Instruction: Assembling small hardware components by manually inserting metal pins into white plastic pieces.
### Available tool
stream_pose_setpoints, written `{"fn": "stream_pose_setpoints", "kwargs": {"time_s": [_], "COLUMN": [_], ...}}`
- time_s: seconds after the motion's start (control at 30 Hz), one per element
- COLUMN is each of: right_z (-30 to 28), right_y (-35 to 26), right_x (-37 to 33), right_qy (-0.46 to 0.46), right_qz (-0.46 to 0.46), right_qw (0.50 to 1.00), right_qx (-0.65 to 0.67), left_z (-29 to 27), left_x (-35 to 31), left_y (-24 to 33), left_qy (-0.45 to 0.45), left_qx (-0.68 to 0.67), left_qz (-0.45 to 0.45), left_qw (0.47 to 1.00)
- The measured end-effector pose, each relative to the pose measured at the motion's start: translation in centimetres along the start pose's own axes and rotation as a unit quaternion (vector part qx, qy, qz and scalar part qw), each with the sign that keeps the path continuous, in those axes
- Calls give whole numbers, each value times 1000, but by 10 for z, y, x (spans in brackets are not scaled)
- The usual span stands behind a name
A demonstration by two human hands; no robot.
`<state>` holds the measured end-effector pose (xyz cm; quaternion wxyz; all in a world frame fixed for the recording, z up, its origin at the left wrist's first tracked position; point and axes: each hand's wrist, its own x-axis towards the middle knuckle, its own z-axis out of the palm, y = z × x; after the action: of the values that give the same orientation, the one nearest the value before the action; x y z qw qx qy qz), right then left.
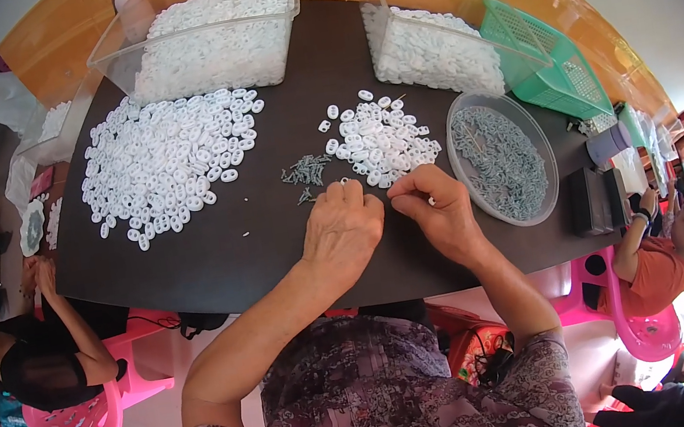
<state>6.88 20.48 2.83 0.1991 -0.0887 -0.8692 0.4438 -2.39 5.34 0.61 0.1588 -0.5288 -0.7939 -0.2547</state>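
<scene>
My left hand (342, 222) is closed, knuckles up, at the near edge of a small pile of dark screws (306, 171). A bit of white shows at its fingertips, but what they grip is mostly hidden. To its right, my right hand (440, 209) is closed in a pinch, with a small white piece (431, 200) showing among its curled fingers. Whether its thumb and forefinger also hold a screw is too small to tell. Just beyond both hands lies a small heap of white oval two-holed plastic pieces (384, 141).
A larger heap of white pieces (170, 159) spreads at left. Clear bins (215, 42) (436, 45) of white pieces stand behind. At right are a round tub (551, 182) of screws, a green basket (554, 67) and a black box (592, 203). People sit at both sides on pink chairs.
</scene>
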Motion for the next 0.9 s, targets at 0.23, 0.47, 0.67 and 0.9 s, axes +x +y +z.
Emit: {"fn": "stream_pose_setpoints", "kwargs": {"time_s": [0.23,0.47,0.67,0.9], "right_z": [-8,11,30,39], "right_y": [2,-21,-31,-38], "right_x": [-18,-27,-28,-32], "right_qy": [10,-6,-11,-16], "right_qz": [59,86,-8,49], "right_qw": [995,982,991,973], "right_qx": [77,166,133,224], "left_z": [-6,-32,-39,-36], "left_x": [-23,-31,-37,-48], "left_y": [0,-1,0,3], "left_qy": [13,-30,26,76], "left_qx": [-133,-674,-759,-724], "left_qz": [-11,-369,-364,-348], "left_qw": [991,639,538,590]}}
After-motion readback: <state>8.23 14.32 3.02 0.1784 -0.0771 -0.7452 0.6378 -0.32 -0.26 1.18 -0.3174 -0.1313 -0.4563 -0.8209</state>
